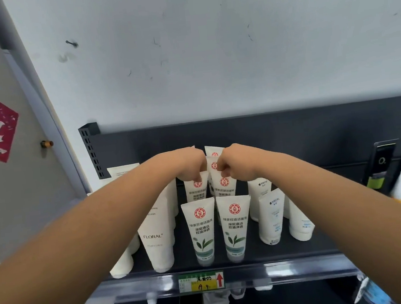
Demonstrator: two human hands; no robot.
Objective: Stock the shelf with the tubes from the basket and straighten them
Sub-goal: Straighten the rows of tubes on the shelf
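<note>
The fingers [195, 176] of the left hand [187, 166] curl down and pinch the crimped top of a second-row tube [197, 190]. The right hand [236, 166] pinches the top of the neighbouring tube [224, 186] the same way. Both stand cap-down on the dark shelf [326, 246], just behind two matching front tubes [201, 230]. The basket is out of view.

This looks like the straightening step. The next move probably calls for small twists and nudges so the red logos face forward and the rows line up.

The tubes are smooth white plastic, flat at the sealed end and rounding toward greyish caps, so they likely tip easily. A taller FLORAL tube [156, 232] stands just to the left.
</note>
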